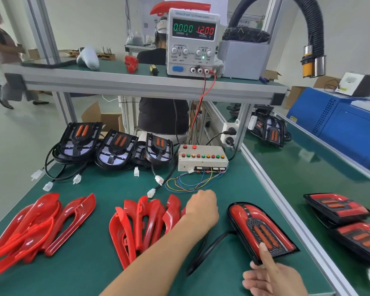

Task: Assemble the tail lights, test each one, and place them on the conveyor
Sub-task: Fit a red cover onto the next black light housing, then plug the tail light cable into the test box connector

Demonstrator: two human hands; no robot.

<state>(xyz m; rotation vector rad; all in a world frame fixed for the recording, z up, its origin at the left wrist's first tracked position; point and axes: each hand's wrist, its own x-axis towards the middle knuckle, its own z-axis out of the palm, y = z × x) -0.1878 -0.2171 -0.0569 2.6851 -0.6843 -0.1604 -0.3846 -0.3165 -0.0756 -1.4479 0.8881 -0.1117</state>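
Your right hand (pixel 271 274) lies loosely spread at the near edge of the bench, gripping nothing, its forefinger stretched forward with the tip resting on the assembled tail light (pixel 262 229). That light lies flat on the green mat (pixel 94 272) in front of the hand, red lens up, two orange bars in its dark centre panel, a black cable (pixel 203 253) trailing from its near left side. Your left hand (pixel 202 205) reaches forward toward the coloured wires (pixel 186 184) below the test box (pixel 202 159), fingers curled under; whether they pinch anything is hidden by the back of the hand. Two finished lights (pixel 350 223) lie on the conveyor (pixel 286 167) to the right, the nearer one cut off by the frame edge.
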